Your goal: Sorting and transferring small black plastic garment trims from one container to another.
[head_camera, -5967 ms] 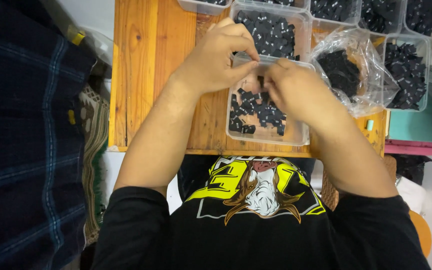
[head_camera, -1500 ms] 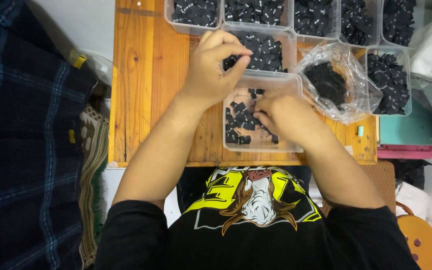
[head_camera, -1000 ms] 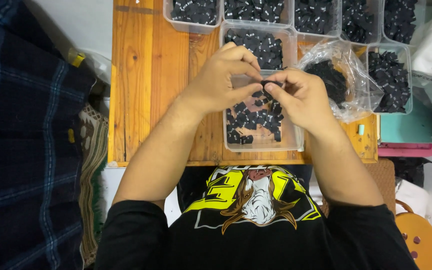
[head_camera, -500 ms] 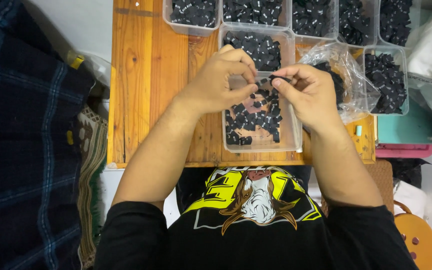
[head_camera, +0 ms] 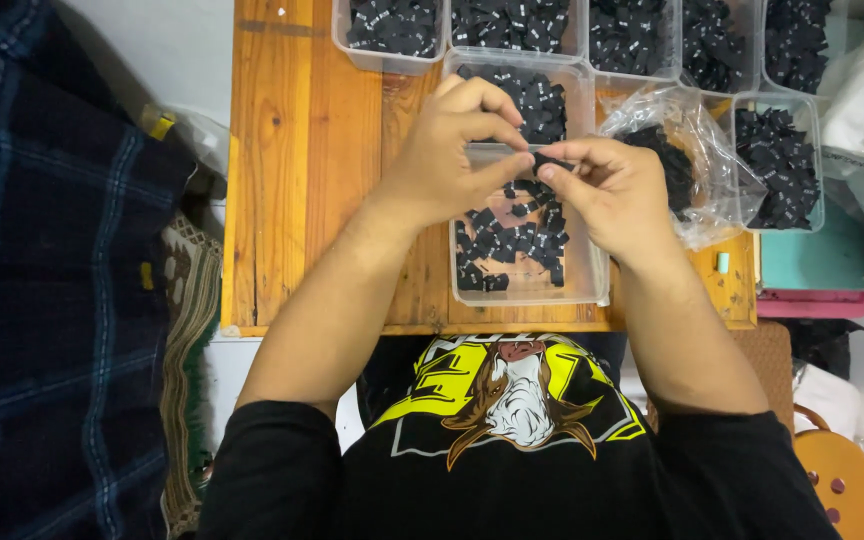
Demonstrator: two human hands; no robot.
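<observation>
Black piece (head_camera: 550,160) pinched btwn L hand (head_camera: 449,155) & R hand (head_camera: 614,195) fingertips, above near tub (head_camera: 592,285), approx half full of pieces; other tubs further back already well loaded.

black long sleeves, yellow-and-white animal graphic on the shirt chest.

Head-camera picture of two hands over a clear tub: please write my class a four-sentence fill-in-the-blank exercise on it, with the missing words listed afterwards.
1. The left hand and right hand pinch one small ____ piece between their fingertips.
2. They hold it above a clear plastic tub that is partly filled with ____ pieces.
3. The tub stands on a ____ table.
4. Right of the hands lies a clear plastic ____ of dark pieces.

Missing words: black; black; wooden; bag
</observation>
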